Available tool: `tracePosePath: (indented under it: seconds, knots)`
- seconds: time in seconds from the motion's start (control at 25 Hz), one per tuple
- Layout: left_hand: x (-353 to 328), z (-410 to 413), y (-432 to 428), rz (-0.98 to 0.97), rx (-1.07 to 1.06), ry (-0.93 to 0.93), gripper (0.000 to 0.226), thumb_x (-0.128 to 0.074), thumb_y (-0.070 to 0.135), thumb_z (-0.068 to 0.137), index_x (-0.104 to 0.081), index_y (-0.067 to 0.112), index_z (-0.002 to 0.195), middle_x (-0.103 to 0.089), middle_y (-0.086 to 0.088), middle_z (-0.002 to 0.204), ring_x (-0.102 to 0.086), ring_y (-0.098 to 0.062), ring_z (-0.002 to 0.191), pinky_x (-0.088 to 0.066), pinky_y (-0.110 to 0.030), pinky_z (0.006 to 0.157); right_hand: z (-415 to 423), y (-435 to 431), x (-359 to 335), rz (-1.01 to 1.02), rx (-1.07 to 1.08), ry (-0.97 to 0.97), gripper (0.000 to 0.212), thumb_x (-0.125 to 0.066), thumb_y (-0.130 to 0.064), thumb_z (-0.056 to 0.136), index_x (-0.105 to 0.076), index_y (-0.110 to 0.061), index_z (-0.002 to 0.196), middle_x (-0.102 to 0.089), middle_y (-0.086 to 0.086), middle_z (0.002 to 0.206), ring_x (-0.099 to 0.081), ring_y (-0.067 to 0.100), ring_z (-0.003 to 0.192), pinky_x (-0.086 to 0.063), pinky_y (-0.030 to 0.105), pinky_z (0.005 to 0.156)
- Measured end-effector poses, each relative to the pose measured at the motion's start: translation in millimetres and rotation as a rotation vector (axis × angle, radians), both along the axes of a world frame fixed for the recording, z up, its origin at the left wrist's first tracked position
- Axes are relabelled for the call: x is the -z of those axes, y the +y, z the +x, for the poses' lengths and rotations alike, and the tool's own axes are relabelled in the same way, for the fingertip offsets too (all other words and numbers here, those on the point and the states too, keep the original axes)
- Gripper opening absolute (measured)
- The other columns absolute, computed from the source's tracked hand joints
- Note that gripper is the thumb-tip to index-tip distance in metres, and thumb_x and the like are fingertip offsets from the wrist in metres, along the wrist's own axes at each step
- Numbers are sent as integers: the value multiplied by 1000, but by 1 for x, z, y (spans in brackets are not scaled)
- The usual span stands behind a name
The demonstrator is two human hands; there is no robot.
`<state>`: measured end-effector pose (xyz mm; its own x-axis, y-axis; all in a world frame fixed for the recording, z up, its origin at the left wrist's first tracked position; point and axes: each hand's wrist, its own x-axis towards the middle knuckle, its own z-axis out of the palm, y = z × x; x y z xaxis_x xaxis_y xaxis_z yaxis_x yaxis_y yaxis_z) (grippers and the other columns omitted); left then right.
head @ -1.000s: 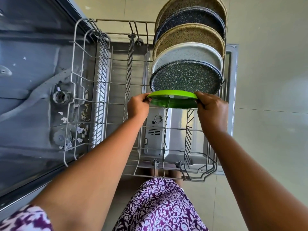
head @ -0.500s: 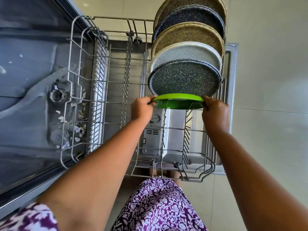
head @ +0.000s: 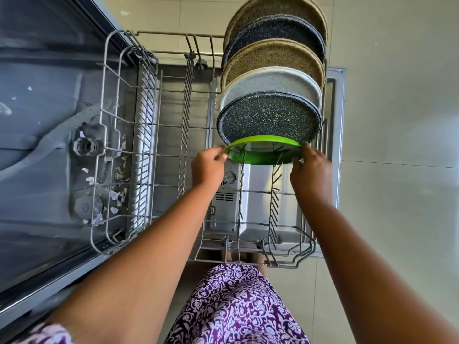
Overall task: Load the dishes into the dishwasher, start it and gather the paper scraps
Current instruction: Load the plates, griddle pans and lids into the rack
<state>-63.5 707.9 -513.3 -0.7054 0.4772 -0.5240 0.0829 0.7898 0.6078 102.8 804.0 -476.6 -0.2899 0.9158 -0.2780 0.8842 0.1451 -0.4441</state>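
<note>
Fingers (head: 219,155) of L hand (head: 207,167) curled, thumb and tips pinching left rim of green plate (head: 263,155). Fingers (head: 307,149) of R hand (head: 311,170) likewise bent, clamped on right rim opp. Plate thus spanning betw. both hands, rim to rim, nothing but plate betw. the fingertips. Held tilted, top edge leaning away, over right side of rack (head: 106,100), roughly mid-length. Two tine rows crossing its near face; can't tell whether seated in tines or hovering just above.

Directly behind, touching or nearly so: dark speckled plate (head: 268,117), its lower edge hidden by the green one. Further back along rack's right side, standing on edge in one row: white plate (head: 270,79), tan plate (head: 270,54), 2nd dark plate (head: 275,29), 2nd tan plate (head: 273,6) at far right corner. Near right part of rack w/ bare tines only.

Rack pulled out over open door (head: 335,115); detergent cup showing through wires near L wrist.

Scraps (head: 116,170) scattered under rack's left edge, on tub floor (head: 37,145), around filter; a few more specks further left. Well apart from both hands.

Purple-and-white dress (head: 236,306) at bottom centre, pale floor (head: 397,120) to right.
</note>
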Motion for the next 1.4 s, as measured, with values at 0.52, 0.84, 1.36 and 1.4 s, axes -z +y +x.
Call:
tracePosePath:
  seconds: [0.52, 0.84, 1.36, 1.4]
  knots:
    - [-170, 35, -105, 103, 138, 59, 19, -60, 10, 89, -69, 11, 106, -72, -3, 96, -60, -3, 62, -49, -8, 59, 13, -111, -120, -104, 29, 119, 42, -64, -7, 85, -54, 5, 124, -58, 24, 124, -57, 36, 114, -42, 39, 100]
    - [-301, 70, -142, 336, -102, 136, 18, -58, 10, 90, -70, 14, 103, -72, 4, 96, -59, -2, 61, -46, -10, 53, 28, -138, -255, -12, -267, 279, 37, -63, -12, 86, -60, -2, 121, -62, 15, 121, -61, 33, 105, -47, 36, 88]
    - [-534, 71, -435, 623, -862, 447, 28, -64, 1, 83, -73, 27, 75, -74, 5, 74, -68, -6, 74, -49, -25, 74, -56, -304, -461, 26, -1039, 660, 21, -62, -21, 82, -72, -14, 99, -71, 6, 97, -67, 24, 89, -48, 25, 76]
    - [-543, 77, -465, 674, -1005, 458, 25, -64, 0, 83, -71, 22, 74, -73, 0, 73, -67, -11, 73, -49, -28, 73, -66, -325, -474, 22, -1095, 688, 24, -60, -24, 81, -72, -15, 99, -72, 5, 96, -68, 23, 87, -49, 25, 76]
